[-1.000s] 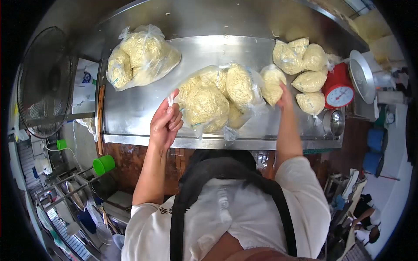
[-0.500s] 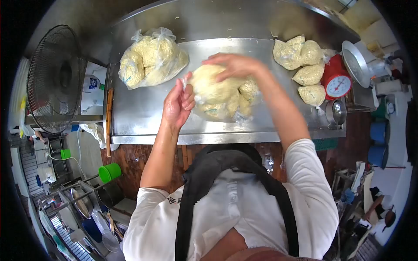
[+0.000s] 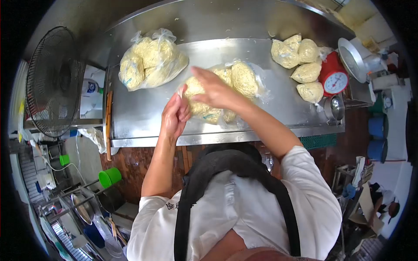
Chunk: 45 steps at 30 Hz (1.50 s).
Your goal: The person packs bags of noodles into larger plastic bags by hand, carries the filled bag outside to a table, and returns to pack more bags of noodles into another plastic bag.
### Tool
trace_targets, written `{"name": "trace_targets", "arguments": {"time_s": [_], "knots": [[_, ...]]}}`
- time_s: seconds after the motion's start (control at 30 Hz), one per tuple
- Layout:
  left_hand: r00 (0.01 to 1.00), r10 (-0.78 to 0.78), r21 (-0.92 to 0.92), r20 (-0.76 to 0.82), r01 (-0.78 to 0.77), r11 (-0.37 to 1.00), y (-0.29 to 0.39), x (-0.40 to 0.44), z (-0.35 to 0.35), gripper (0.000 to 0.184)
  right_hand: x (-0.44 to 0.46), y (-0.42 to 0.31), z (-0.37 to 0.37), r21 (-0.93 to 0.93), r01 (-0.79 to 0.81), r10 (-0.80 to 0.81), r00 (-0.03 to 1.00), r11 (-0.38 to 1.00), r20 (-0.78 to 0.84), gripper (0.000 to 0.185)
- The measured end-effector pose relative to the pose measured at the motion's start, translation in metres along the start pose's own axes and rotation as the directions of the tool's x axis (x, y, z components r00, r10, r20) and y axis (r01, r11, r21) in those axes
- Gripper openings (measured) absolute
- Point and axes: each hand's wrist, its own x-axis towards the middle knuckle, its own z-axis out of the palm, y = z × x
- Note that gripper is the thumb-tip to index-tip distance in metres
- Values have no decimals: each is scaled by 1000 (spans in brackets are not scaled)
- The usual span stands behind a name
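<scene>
A large clear plastic bag (image 3: pixel 262 92) of noodles lies at the middle of the steel worktop, with several smaller noodle packs (image 3: pixel 244 79) inside. My left hand (image 3: pixel 175 114) is closed at the bag's left side, pinching a whitish bit of its plastic edge. My right hand (image 3: pixel 214 90) reaches across the bag, fingers stretched out toward the left and thumb apart. It covers part of the noodles, and I cannot tell whether it touches them. To the left sits another big bag of noodles (image 3: pixel 153 61).
Several small noodle bags (image 3: pixel 306 73) rest at the right, beside a red dial scale (image 3: pixel 334 78) and a metal cup (image 3: pixel 334 107). Wooden sticks (image 3: pixel 109 126) lie along the worktop's (image 3: pixel 143 117) left edge. A black fan (image 3: pixel 54 80) stands farther left.
My right hand has moved left and slightly down across the bag. The noodles under it have shifted, and packs at the bag's right now show plainly. My left hand stays closed in nearly the same place.
</scene>
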Motion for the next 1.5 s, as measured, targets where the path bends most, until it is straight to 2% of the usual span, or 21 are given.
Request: {"name": "trace_targets", "arguments": {"time_s": [0.03, 0.07, 0.1, 0.17, 0.27, 0.3, 0.37, 0.47, 0.57, 0.67, 0.73, 0.77, 0.93, 1.03, 1.1, 1.17, 1.23, 1.27, 1.33, 1.4, 1.5], "knots": [[1000, -5, 32, 17, 4, 999, -3, -3, -1, 51, -15, -7, -32, -55, -98, 95, 994, 994, -52, 81], [1000, -9, 63, 28, 7, 998, -7, -8, -2, 53, -32, 3, -51, -157, -218, 175, 953, 963, -249, 77], [999, -4, 109, 33, 1, 994, -7, -11, 0, 50, -53, 10, -74, -313, -362, 247, 903, 878, -351, 74], [1000, 4, 132, 5, -4, 991, -9, -11, 1, 46, -91, 47, -87, -429, -680, 540, 733, 594, -414, 74], [998, 16, 182, -62, -4, 983, -11, -9, 0, 42, -122, 80, -88, -58, -753, 715, 644, 656, -273, 65], [996, 17, 200, -88, 1, 980, -12, -9, -1, 41, -126, 85, -80, 294, -672, 734, 633, 679, -246, 61], [995, 34, 209, -96, -13, 978, -8, -1, 3, 39, -114, 74, -75, 842, -268, 732, 652, 468, -199, 55], [999, 46, 340, -27, -34, 940, 8, 17, 33, 35, -68, -10, -98, 818, -179, 649, 708, 546, -278, 55], [996, 55, 563, 72, -86, 822, 27, 18, 77, 32, -61, -49, -102, 538, -422, 586, 791, 730, -175, 55], [992, 35, 798, 125, -121, 591, 7, 10, 96, 24, -67, -52, -80, 794, -269, 527, 846, 546, -76, 66], [983, -9, 927, 185, -171, 335, -15, 7, 107, 22, -81, -27, -57, 855, -324, 605, 796, 406, 14, 69], [980, 11, 947, 200, -197, 255, -23, 9, 106, 23, -85, -18, -51, 876, -349, 635, 770, 332, 66, 70], [908, 124, 916, 401, -395, -72, -38, 6, 107, 31, -76, -9, -33, 993, -114, 471, 877, 16, 93, 63], [877, 177, 881, 447, -397, -258, -48, -5, 108, 40, -78, 1, -33, 994, -43, 428, 900, -103, 83, 57], [866, 165, 879, 472, -446, -170, -50, -17, 105, 40, -80, -4, -41, 992, -15, 482, 873, -125, 74, 55], [883, 69, 872, 464, -469, 142, -29, -28, 98, 39, -99, 1, -47, 991, 8, 454, 889, -136, 55, 47], [987, 44, 642, 157, -136, 755, -26, -18, 31, 26, -123, 4, -54, 994, 17, 487, 872, -108, 38, 41], [979, 200, 621, -45, -129, 773, -29, -6, 1, 32, -135, 2, -61, 998, 10, 529, 849, -65, 26, 40], [915, 268, 639, -303, -14, 769, -51, 32, -52, 56, -156, -1, -68, 1000, -9, 609, 793, 20, -5, 37], [917, -49, 450, -395, 240, 860, -105, 74, -106, 70, -179, -1, -70, 995, -38, 678, 734, 89, -33, 35], [918, -393, 24, -46, 394, 919, -164, 109, -120, 77, -186, -20, -62, 965, -93, 732, 671, 246, -122, 31]]}}
